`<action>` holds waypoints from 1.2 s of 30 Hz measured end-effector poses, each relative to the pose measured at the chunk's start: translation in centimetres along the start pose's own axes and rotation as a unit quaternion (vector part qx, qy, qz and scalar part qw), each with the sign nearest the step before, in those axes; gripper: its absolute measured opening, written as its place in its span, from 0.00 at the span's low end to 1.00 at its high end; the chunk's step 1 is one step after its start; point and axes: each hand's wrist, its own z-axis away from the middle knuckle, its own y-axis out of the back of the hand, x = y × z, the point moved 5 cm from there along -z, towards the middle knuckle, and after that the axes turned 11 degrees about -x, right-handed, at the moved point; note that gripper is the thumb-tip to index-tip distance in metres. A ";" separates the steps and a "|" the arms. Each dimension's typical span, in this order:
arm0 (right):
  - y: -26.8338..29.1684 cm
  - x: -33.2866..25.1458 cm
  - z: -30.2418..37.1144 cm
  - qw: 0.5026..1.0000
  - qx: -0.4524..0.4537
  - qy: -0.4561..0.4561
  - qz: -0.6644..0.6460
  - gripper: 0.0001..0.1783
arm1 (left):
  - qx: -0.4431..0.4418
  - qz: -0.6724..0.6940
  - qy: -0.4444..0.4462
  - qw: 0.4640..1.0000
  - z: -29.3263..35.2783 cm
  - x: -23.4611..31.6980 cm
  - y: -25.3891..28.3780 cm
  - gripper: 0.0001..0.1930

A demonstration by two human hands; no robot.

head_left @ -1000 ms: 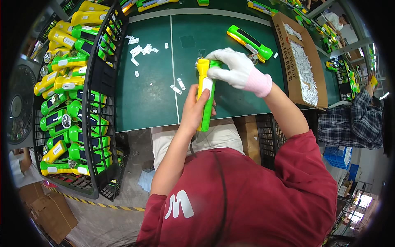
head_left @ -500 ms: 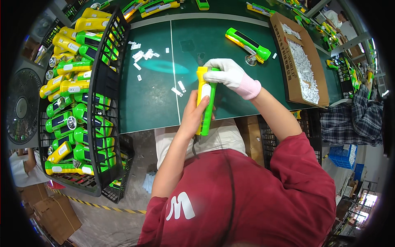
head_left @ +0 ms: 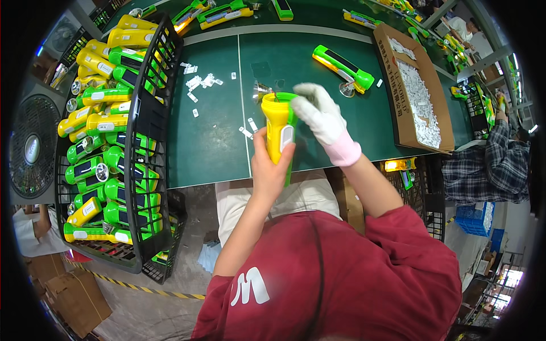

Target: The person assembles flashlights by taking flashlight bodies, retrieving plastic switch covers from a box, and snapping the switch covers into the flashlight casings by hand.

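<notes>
My bare left hand [head_left: 269,169] is wrapped around the yellow-and-green flashlight [head_left: 276,125], holding it roughly upright over the table's near edge. A whitish switch piece shows on its yellow side. The wide head is uncovered at the top, and a shiny reflector cup [head_left: 261,91] sits outside it, just beyond the rim. In a white glove with a pink cuff, my right hand [head_left: 323,116] is at the right of the green rim, fingers extended and slightly blurred. Whether its fingertips touch the rim I cannot tell.
Left of me stands a black crate [head_left: 145,142] full of flashlights. Small white switch pieces [head_left: 205,81] lie scattered on the green table [head_left: 210,148]. Another flashlight [head_left: 343,67] lies at the back right, beside a cardboard box [head_left: 392,94] of white pieces. A person in plaid [head_left: 483,167] is at far right.
My right hand has come off the top of the flashlight and moved right, its fingers loosening. The flashlight's uncovered head and the reflector beyond it now show.
</notes>
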 end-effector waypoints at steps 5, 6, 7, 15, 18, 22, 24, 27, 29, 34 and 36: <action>-1.3 1.7 1.2 0.896 -0.198 0.043 -0.394 0.19 | -0.055 -0.048 -0.069 0.995 0.4 2.3 0.4 0.27; -1.8 1.2 1.5 0.839 -0.246 0.026 -0.484 0.17 | -0.057 -0.048 -0.068 0.995 0.5 2.5 0.5 0.27; -1.8 1.0 1.3 0.819 -0.263 0.007 -0.509 0.16 | -0.079 -0.069 -0.047 0.993 0.6 2.6 0.5 0.26; -0.6 3.7 -0.6 0.845 -0.140 0.067 -0.512 0.15 | -0.112 -0.092 0.042 0.989 1.4 1.8 -0.9 0.22; -1.0 4.6 -1.0 0.862 -0.132 0.058 -0.487 0.17 | -0.112 -0.030 0.104 0.988 1.6 0.8 -0.5 0.23; -1.6 4.7 -1.0 0.821 -0.140 0.004 -0.554 0.18 | -0.077 -0.165 0.054 0.982 1.4 1.4 0.3 0.25; -2.5 5.7 -1.0 0.756 -0.157 -0.071 -0.631 0.22 | -0.038 -0.229 0.027 0.972 1.7 2.1 0.2 0.25; -4.7 4.9 0.5 0.734 -0.210 -0.070 -0.642 0.28 | 0.016 -0.390 0.038 0.920 1.8 3.3 0.5 0.27; -5.5 4.8 0.9 0.749 -0.144 -0.067 -0.644 0.32 | 0.033 -0.406 0.042 0.912 2.1 3.7 1.0 0.27; -7.9 4.0 1.6 0.855 -0.097 0.000 -0.510 0.31 | 0.064 -0.449 0.024 0.891 2.5 3.8 2.2 0.28; -7.6 5.0 1.5 0.920 -0.089 0.039 -0.381 0.30 | 0.023 -0.458 0.026 0.888 2.6 3.7 1.9 0.29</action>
